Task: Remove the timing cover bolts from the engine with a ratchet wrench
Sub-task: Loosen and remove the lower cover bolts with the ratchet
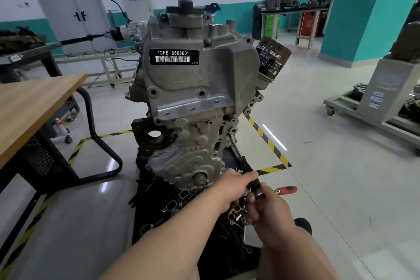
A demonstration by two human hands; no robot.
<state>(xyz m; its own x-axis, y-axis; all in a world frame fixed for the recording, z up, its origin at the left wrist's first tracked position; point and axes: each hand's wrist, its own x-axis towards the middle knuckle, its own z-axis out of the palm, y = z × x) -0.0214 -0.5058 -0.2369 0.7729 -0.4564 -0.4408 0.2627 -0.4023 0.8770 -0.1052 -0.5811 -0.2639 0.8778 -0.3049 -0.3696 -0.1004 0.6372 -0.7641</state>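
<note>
The grey engine stands upright on the floor with its timing cover (pixel 195 143) facing me. A black-handled wrench (pixel 243 161) slants up to a bolt on the cover's right edge (pixel 231 140). My left hand (pixel 234 186) is wrapped around the lower end of that handle. My right hand (pixel 266 207) is just below it, fingertips pinching a small metal piece at the handle's end. A red-handled tool (pixel 286 189) lies on the floor to the right of my hands.
Loose bolts and small parts (pixel 238 211) lie on the black mat at the engine's foot, beside a grey metal plate (pixel 252 237). A wooden table (pixel 34 107) stands at the left. An oil filter (pixel 271 59) juts out at the engine's upper right. A wheeled stand (pixel 372 107) is at the right.
</note>
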